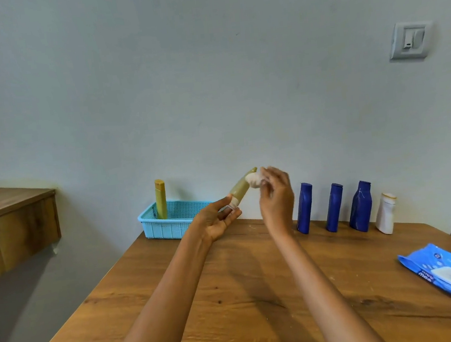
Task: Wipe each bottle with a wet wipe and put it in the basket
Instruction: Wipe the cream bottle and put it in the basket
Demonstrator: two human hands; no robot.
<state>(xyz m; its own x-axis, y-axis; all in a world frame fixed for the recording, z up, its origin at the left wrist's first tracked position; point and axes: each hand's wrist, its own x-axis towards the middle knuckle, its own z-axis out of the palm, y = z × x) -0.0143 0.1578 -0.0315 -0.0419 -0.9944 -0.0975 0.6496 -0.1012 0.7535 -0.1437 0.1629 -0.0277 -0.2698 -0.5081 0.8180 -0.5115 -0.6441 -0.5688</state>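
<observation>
Olive tube (239,190) slants toward one o'clock.
Left hand (215,222) pinches its cap; right hand (275,196) clutches the wipe (254,180) against its tip.

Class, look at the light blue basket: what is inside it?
One yellow bottle stands upright at the left end of the basket. The left hand covers the basket's right end, so anything there is hidden.

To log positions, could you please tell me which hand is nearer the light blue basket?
Left. The left hand is just in front of the basket; the right hand is farther right.
</observation>
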